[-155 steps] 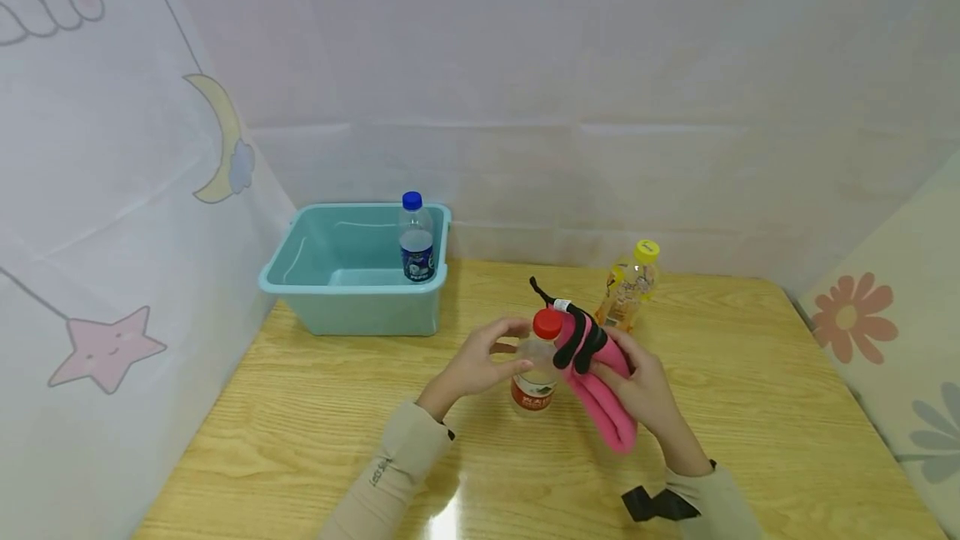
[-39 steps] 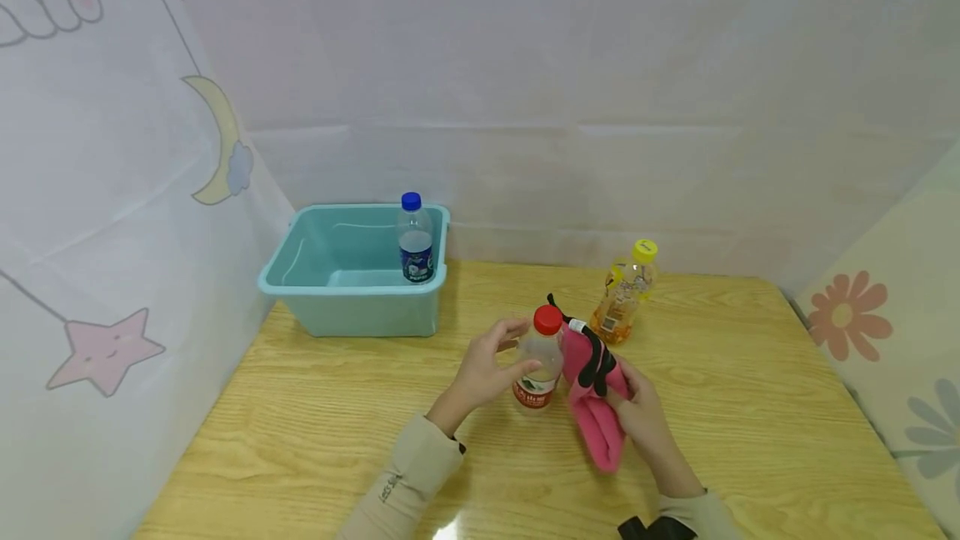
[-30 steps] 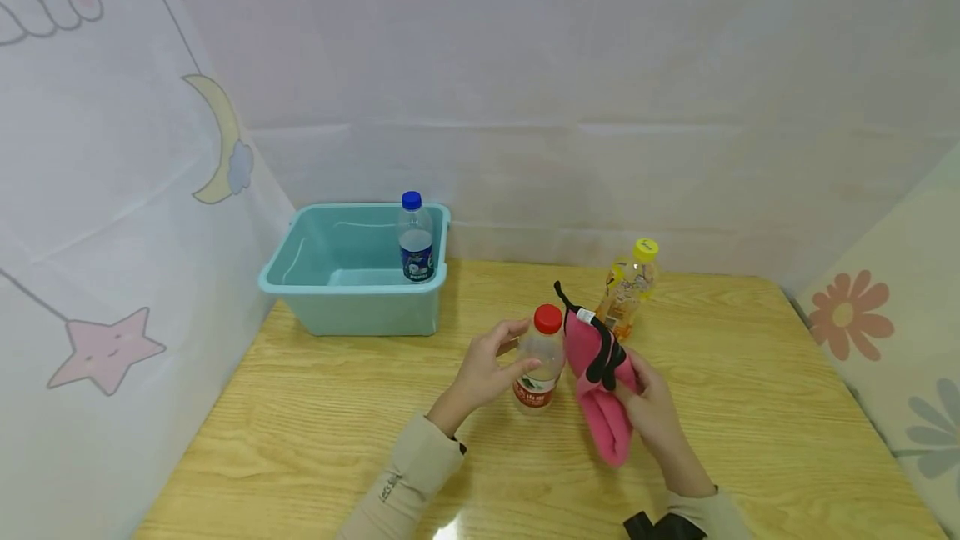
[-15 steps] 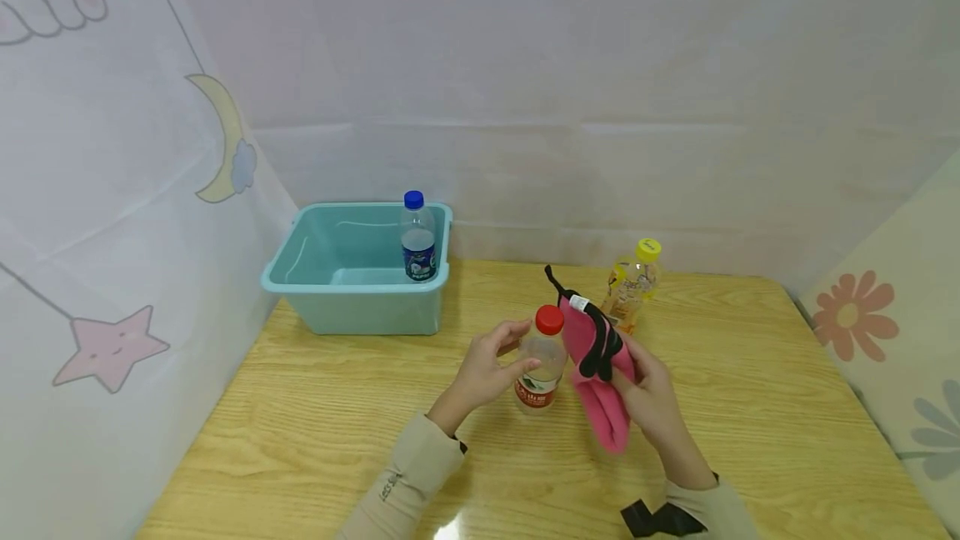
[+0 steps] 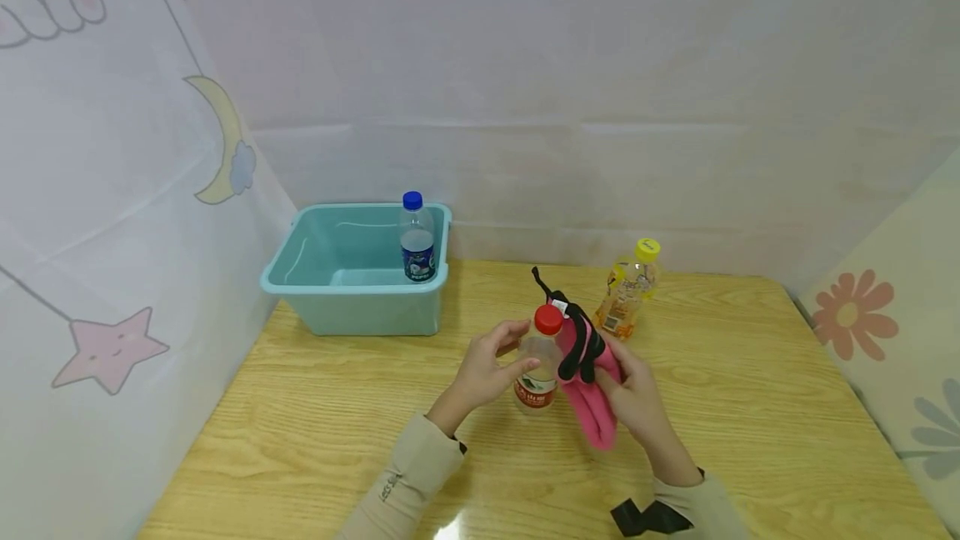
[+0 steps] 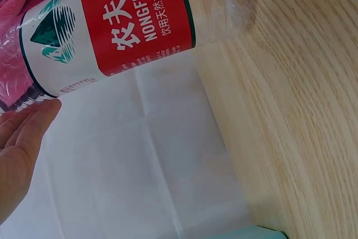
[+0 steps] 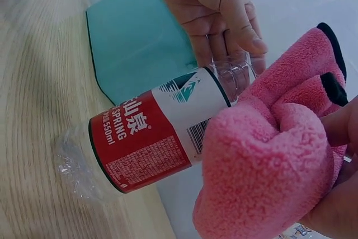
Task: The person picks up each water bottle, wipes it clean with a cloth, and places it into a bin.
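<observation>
A clear plastic bottle (image 5: 536, 382) with a red cap and a red-and-white label stands upright on the table. My left hand (image 5: 483, 365) holds it by the upper part, thumb in front and fingers behind; the right wrist view shows those fingers (image 7: 218, 43) near the neck. In my right hand (image 5: 633, 390) is a folded pink towel (image 5: 596, 419) with black trim and a black hanging loop. The fluffy towel (image 7: 263, 166) lies against the bottle's right side, overlapping its upper part. Some of my right fingers are hidden behind the towel.
A light blue plastic basin (image 5: 375, 311) stands at the back left, with a blue-capped bottle (image 5: 417, 248) upright in it. Behind my right hand stands a yellow-capped bottle (image 5: 626, 294) with an orange label. White printed cloth (image 5: 525, 148) walls the wooden table (image 5: 315, 440).
The towel has shifted back and forth beside the bottle; over the last half second it moved left against it. My left hand and the bottle have stayed nearly in place.
</observation>
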Demonstrator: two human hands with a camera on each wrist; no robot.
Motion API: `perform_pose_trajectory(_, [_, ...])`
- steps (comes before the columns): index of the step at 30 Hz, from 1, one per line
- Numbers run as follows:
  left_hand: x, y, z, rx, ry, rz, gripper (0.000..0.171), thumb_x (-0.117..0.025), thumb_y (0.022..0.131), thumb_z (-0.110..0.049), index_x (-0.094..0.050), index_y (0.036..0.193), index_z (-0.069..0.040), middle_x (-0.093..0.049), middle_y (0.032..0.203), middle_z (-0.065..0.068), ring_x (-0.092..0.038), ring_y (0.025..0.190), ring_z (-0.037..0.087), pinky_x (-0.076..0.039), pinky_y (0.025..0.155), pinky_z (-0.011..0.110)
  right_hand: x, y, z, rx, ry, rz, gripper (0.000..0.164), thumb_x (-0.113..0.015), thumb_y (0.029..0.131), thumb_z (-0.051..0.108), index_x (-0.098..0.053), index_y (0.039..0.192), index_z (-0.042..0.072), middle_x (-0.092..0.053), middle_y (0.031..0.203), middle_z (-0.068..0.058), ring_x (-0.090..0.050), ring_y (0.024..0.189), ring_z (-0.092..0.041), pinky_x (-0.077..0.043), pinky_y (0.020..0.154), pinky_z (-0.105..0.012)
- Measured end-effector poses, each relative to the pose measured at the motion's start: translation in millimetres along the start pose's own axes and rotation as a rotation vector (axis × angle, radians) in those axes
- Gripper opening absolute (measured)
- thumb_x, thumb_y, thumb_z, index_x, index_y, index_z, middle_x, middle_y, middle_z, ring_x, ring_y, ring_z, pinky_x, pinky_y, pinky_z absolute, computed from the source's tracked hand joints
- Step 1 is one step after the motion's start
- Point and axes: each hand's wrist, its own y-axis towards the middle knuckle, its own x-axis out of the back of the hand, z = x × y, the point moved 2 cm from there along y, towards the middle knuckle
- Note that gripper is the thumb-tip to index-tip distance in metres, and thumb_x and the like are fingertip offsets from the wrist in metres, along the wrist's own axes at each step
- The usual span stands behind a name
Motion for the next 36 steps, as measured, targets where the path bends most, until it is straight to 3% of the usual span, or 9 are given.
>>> perform_pose_trajectory(8, [0.2,-0.3,-0.2,0.006,0.003,-0.007,0.046,-0.068,0.082,-0.014,-0.050,0.121,0.004,-0.053,0.125,0.017,-0.052,0.114,0.023,-0.045,0.090,0.026,-7,-3,-5,-0.009,-0.045,0.003,0.044,-0.056,0.078,-0.017,-0.055,0.120,-0.005,-0.061,0.107,-0.021,-0.052,0.087,-0.002,-0.045,0.070,-0.015])
perform_pose_trajectory(15, [0.2,-0.7,-0.9,-0.010,0.011,-0.008,0.046,-0.068,0.082,-0.012,-0.050,0.121,0.005,-0.053,0.124,0.018,-0.052,0.114,0.024,-0.045,0.090,0.025,-12,-6,-15,-0.043,0.026,0.006,0.050,-0.052,0.077,-0.019,-0.050,0.125,-0.006,-0.057,0.113,-0.024,-0.051,0.090,0.000,-0.047,0.074,-0.019])
perform_pose_trajectory(19, [-0.4,-0.6,0.5,-0.032,0.005,-0.014,0.045,-0.068,0.082,-0.011,-0.050,0.120,0.006,-0.054,0.123,0.020,-0.053,0.112,0.027,-0.046,0.089,0.026,-15,-7,-24,-0.054,0.108,0.018,0.050,-0.050,0.077,-0.022,-0.048,0.125,-0.009,-0.055,0.115,-0.026,-0.052,0.093,0.002,-0.047,0.076,-0.014])
perform_pose_trajectory(30, [-1.6,-1.5,2.2,-0.054,-0.004,-0.028,0.046,-0.067,0.083,-0.011,-0.050,0.120,0.009,-0.054,0.121,0.022,-0.053,0.111,0.031,-0.046,0.089,0.031,-24,-14,-44,-0.085,0.217,0.008,0.046,-0.046,0.076,-0.024,-0.048,0.121,-0.014,-0.058,0.103,0.012,-0.054,0.094,0.001,-0.048,0.076,-0.014])
perform_pose_trajectory(32, [-1.9,-1.5,2.2,-0.047,0.004,-0.029,0.046,-0.067,0.083,-0.012,-0.050,0.120,0.008,-0.055,0.121,0.021,-0.054,0.111,0.029,-0.046,0.089,0.030,-25,-15,-47,-0.088,0.225,0.010,0.045,-0.046,0.076,-0.024,-0.048,0.120,-0.015,-0.059,0.104,0.005,-0.054,0.093,0.001,-0.048,0.075,-0.014])
perform_pose_trajectory(36, [-2.2,-1.6,1.2,-0.034,0.008,-0.028,0.046,-0.068,0.082,-0.012,-0.051,0.121,0.006,-0.055,0.122,0.019,-0.053,0.112,0.026,-0.046,0.090,0.026,-29,-17,-51,-0.143,0.216,0.010,0.044,-0.045,0.077,-0.023,-0.048,0.120,-0.014,-0.057,0.110,-0.021,-0.053,0.093,0.002,-0.047,0.076,-0.013])
